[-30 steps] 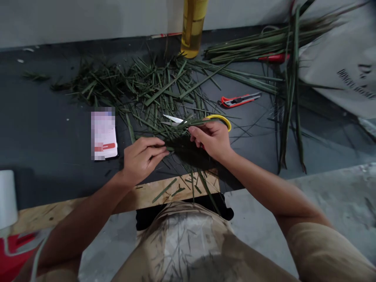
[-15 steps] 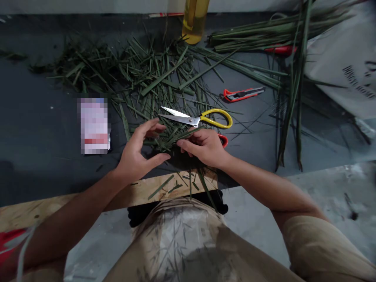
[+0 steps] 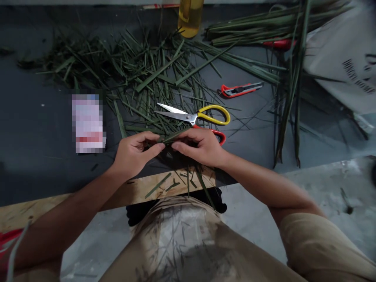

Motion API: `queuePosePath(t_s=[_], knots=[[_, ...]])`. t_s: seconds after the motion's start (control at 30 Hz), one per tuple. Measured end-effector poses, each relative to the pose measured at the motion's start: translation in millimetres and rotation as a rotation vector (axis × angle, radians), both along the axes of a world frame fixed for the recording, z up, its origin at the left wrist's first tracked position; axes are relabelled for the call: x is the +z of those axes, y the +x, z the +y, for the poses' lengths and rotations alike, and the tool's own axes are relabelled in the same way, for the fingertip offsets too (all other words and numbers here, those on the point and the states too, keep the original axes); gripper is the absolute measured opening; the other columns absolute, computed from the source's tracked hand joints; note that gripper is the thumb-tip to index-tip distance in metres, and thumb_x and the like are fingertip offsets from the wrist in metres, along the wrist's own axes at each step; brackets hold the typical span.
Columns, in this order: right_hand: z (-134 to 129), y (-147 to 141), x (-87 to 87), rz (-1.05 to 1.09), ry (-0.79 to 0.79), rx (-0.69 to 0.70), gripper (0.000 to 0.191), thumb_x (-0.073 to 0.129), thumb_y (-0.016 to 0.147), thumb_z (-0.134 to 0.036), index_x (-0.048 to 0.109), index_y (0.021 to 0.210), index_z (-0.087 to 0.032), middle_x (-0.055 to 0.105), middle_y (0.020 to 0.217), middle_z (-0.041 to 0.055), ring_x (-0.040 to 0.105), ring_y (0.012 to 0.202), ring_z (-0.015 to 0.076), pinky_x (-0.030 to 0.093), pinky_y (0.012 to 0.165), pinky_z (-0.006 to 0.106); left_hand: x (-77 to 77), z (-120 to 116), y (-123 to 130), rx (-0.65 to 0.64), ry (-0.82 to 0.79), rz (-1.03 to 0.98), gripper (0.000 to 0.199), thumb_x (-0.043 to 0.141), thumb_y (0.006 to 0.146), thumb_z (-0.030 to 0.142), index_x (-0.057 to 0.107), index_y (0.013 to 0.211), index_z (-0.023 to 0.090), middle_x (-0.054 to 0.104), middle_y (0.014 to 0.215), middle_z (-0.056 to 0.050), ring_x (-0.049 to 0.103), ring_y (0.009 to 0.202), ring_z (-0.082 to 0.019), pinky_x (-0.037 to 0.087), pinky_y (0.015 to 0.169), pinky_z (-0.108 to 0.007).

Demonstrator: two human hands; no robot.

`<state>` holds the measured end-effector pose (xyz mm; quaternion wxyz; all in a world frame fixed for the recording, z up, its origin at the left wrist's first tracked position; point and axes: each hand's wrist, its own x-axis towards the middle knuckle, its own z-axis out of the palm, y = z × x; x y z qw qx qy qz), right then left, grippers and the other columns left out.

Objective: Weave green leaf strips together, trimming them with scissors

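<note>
Between my two hands is a green leaf strip, slanting up to the right. My left hand pinches its lower end between thumb and fingers. The thumb and bent fingers of my right hand close on the same strip further right. Just beyond my hands lie scissors with one yellow and one red handle, blades apart and pointing left. The red handle sits partly behind my right hand. Loose cut leaf strips are heaped beyond the scissors.
A red utility knife lies right of the scissors. A bottle of yellow liquid stands at the back. Long leaves and a printed cloth bag lie at right. A phone with a blurred screen is at left, a wooden edge in front.
My left hand has closed from spread fingers to a pinch on the leaf strip, beside my right hand. The right hand keeps its grip. The whole view has shifted slightly.
</note>
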<state>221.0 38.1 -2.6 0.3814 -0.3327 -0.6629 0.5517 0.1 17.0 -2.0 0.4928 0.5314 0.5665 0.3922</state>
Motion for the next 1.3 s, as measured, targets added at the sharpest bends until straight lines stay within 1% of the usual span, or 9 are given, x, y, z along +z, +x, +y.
queuePosePath(t_s=[0.17,0.37,0.53,0.63,0.8,0.9,1.1,1.13,1.3], knots=[[1.5,-0.6,1.1,0.074,-0.102,-0.021,0.021,0.072,0.095,-0.032,0.075,0.103,-0.013,0.074,0.078,0.0001,0.059,0.06,0.0059,0.05,0.059,0.019,2.1,1.6,1.8,0.066,-0.016,-0.048,0.023,0.086,0.066,0.034,0.074,0.078,0.019,0.072,0.081,-0.001,0.067,0.073,-0.016,0.059,0.074,-0.031],[2.3,-3.4,1.5,0.064,-0.139,0.012,0.017,0.072,0.094,-0.031,0.074,0.093,-0.015,0.071,0.074,-0.0013,0.058,0.059,0.0064,0.05,0.06,0.02,1.3,0.3,1.2,0.011,0.013,-0.031,0.021,0.084,0.069,0.034,0.074,0.08,0.02,0.072,0.082,-0.001,0.067,0.077,-0.017,0.059,0.075,-0.032],[2.7,-3.0,0.2,0.087,-0.131,-0.019,0.017,0.075,0.091,-0.032,0.074,0.097,-0.016,0.07,0.076,-0.0018,0.057,0.06,0.0068,0.048,0.058,0.021,0.3,-0.3,0.9,-0.004,0.037,0.029,0.023,0.083,0.073,0.039,0.073,0.083,0.021,0.071,0.081,-0.002,0.066,0.077,-0.018,0.057,0.071,-0.032],[2.2,-4.0,-1.8,0.091,-0.126,-0.015,0.018,0.074,0.092,-0.033,0.073,0.094,-0.015,0.068,0.074,-0.0019,0.056,0.059,0.0068,0.047,0.057,0.021,1.7,-0.3,2.1,-0.013,0.036,0.016,0.022,0.083,0.072,0.038,0.072,0.081,0.021,0.072,0.08,-0.002,0.065,0.076,-0.017,0.055,0.071,-0.031],[1.4,-4.9,-3.5,0.018,-0.137,0.028,0.019,0.073,0.093,-0.034,0.071,0.092,-0.015,0.067,0.074,-0.0018,0.055,0.061,0.0072,0.045,0.057,0.021,3.2,0.3,3.2,0.01,-0.052,-0.086,0.025,0.087,0.066,0.036,0.07,0.077,0.02,0.07,0.076,0.0,0.064,0.071,-0.015,0.056,0.069,-0.03],[1.7,-3.8,-4.6,0.007,-0.137,0.061,0.023,0.074,0.093,-0.038,0.069,0.095,-0.015,0.066,0.075,-0.0015,0.055,0.062,0.0074,0.045,0.057,0.02,0.9,0.5,0.9,0.011,-0.132,-0.152,0.024,0.087,0.066,0.033,0.072,0.078,0.019,0.071,0.074,0.001,0.065,0.067,-0.015,0.057,0.069,-0.03],[4.2,0.1,-3.9,0.129,-0.198,-0.033,0.045,0.078,0.09,-0.05,0.067,0.121,-0.02,0.068,0.083,-0.0018,0.054,0.058,0.0056,0.048,0.052,0.018,-1.9,0.2,-4.5,-0.03,-0.235,-0.217,0.017,0.085,0.073,0.032,0.073,0.079,0.021,0.074,0.072,-0.001,0.071,0.069,-0.018,0.059,0.071,-0.031],[4.7,0.8,-3.2,0.139,-0.196,-0.046,0.045,0.078,0.09,-0.051,0.068,0.121,-0.02,0.068,0.083,-0.0021,0.053,0.056,0.0052,0.047,0.05,0.018,-1.4,0.3,-4.5,-0.042,-0.243,-0.215,0.018,0.085,0.073,0.032,0.074,0.079,0.021,0.074,0.071,-0.001,0.071,0.069,-0.018,0.058,0.071,-0.031],[5.9,3.0,-1.1,0.118,-0.145,-0.051,0.035,0.077,0.091,-0.051,0.073,0.104,-0.018,0.067,0.073,-0.0026,0.054,0.051,0.0049,0.043,0.047,0.019,1.8,0.8,-2.7,-0.079,-0.25,-0.17,0.023,0.087,0.071,0.037,0.074,0.081,0.019,0.076,0.075,-0.003,0.071,0.069,-0.018,0.059,0.068,-0.032]])
